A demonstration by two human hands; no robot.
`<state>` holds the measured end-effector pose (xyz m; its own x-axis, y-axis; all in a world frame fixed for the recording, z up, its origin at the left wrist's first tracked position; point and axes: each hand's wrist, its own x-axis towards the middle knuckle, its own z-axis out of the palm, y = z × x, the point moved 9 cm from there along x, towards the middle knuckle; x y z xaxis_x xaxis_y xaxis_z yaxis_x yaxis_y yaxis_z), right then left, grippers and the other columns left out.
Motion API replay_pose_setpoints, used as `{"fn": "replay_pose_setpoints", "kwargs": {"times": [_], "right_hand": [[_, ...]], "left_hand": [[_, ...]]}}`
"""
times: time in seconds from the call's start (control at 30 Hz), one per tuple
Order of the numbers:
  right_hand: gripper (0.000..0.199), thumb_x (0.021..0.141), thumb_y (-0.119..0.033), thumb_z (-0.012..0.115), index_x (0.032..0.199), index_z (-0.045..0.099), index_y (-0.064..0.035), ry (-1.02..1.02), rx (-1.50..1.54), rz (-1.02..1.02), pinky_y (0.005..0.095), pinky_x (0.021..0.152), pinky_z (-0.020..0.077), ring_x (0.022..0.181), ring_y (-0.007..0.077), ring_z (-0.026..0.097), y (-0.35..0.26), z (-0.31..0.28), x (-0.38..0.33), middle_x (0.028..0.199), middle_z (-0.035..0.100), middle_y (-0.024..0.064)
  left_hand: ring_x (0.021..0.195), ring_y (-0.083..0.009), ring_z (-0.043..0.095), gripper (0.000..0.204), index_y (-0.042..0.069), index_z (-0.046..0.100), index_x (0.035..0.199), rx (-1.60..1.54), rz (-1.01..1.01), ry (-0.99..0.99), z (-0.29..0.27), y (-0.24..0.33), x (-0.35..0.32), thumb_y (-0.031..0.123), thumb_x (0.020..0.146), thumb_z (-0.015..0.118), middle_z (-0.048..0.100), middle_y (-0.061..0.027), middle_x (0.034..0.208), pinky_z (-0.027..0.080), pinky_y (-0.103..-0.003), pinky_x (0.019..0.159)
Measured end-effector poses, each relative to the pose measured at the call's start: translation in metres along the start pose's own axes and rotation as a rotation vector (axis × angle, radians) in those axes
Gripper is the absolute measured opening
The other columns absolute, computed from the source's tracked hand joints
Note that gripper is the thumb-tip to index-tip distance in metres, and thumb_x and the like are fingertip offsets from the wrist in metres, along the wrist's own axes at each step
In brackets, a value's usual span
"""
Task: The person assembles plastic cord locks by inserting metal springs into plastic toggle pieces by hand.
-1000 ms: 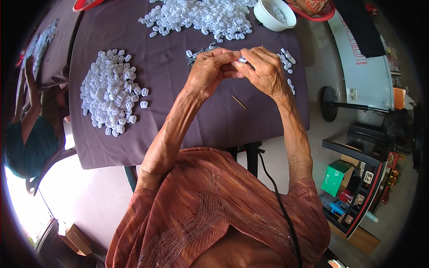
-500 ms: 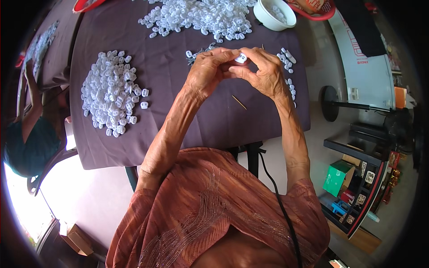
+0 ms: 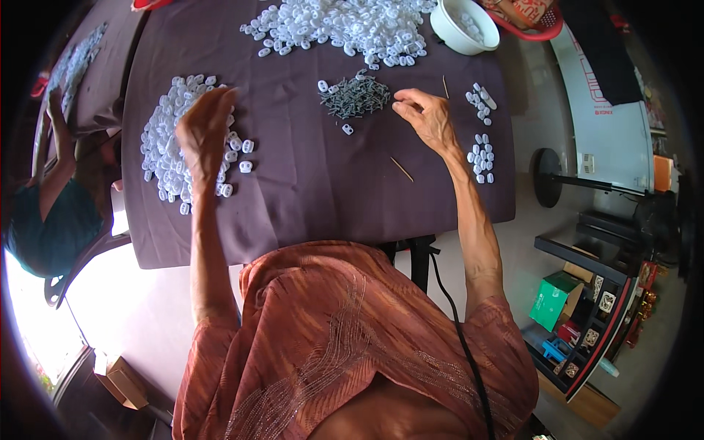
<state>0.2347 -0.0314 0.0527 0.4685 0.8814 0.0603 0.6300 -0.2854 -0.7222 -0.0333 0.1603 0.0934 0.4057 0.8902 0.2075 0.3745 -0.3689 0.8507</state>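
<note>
My left hand [image 3: 205, 132] is over the pile of small white plastic pieces [image 3: 167, 139] on the left of the table; its fingers are smeared by motion, and whatever they hold cannot be made out. The pieces are rounded, with dark marks or holes on their faces. My right hand [image 3: 427, 117] hovers just right of a heap of thin grey pins [image 3: 357, 97]. Its thumb and forefinger point at the heap, slightly apart, with nothing visible between them. A few white pieces lie beside the pins, one of them a loose white piece [image 3: 347, 130] in front.
A larger white heap [image 3: 345, 29] spreads at the back, beside a white bowl [image 3: 463, 28] and a red basket [image 3: 539, 26]. Small groups of white pieces [image 3: 480, 158] lie at the right. A thin stick [image 3: 402, 169] lies near the middle. Another person [image 3: 55, 227] sits at left.
My hands, together on a white piece before, have come apart. The left has moved left to the pile; the right has shifted slightly down, beside the pins, and no longer shows the piece.
</note>
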Motion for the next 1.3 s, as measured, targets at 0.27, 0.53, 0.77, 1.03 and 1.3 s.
{"fn": "replay_pose_setpoints", "kwargs": {"times": [0.27,0.53,0.77,1.03,1.3], "right_hand": [[0.017,0.078,-0.013,0.055,0.088,0.061,-0.0026,0.156,-0.112,-0.175,0.0292,0.058,0.0448,0.062,0.0207,0.059,0.017,0.016,0.049,0.073,0.062,0.0129],[0.013,0.077,-0.016,0.056,0.081,0.06,-0.0038,0.123,-0.357,-0.228,0.0359,0.058,0.0451,0.065,0.0306,0.059,0.011,0.032,0.081,0.069,0.06,0.0156],[0.013,0.072,-0.016,0.059,0.074,0.058,-0.0028,0.026,-0.335,-0.138,0.0346,0.056,0.044,0.06,0.0269,0.059,0.029,0.036,0.088,0.064,0.059,0.0134],[0.01,0.07,-0.01,0.059,0.071,0.055,-0.0009,0.03,-0.266,-0.171,0.0308,0.052,0.0422,0.054,0.0202,0.056,0.022,0.029,0.074,0.059,0.057,0.0091],[0.005,0.07,-0.002,0.058,0.074,0.055,-0.0012,-0.215,0.116,-0.129,0.024,0.05,0.0404,0.056,0.0067,0.05,-0.039,0.035,-0.01,0.059,0.054,0.0025]], "left_hand": [[0.078,-0.025,0.061,0.015,0.008,0.064,0.088,0.623,0.157,0.13,-0.053,-0.051,-0.023,0.015,0.075,0.061,0.063,-0.0108,0.086,0.047,-0.032,0.069],[0.08,-0.0257,0.061,0.02,0.005,0.063,0.09,0.576,0.152,0.178,-0.054,-0.029,-0.022,0.017,0.075,0.063,0.063,-0.011,0.088,0.047,-0.033,0.07],[0.075,-0.0251,0.062,0.014,0.001,0.063,0.084,0.156,0.246,-0.03,0.013,0.012,-0.021,0.007,0.071,0.064,0.063,-0.0122,0.083,0.049,-0.032,0.066],[0.067,-0.021,0.062,0.014,0.002,0.064,0.085,-0.273,0.08,-0.453,0.12,0.035,-0.059,0.011,0.074,0.06,0.063,-0.0129,0.08,0.049,-0.03,0.06],[0.072,-0.0157,0.061,0.026,-0.001,0.061,0.092,-0.493,-0.223,-0.55,0.154,0.023,-0.076,0.019,0.075,0.062,0.064,-0.0113,0.08,0.047,-0.027,0.064]]}}
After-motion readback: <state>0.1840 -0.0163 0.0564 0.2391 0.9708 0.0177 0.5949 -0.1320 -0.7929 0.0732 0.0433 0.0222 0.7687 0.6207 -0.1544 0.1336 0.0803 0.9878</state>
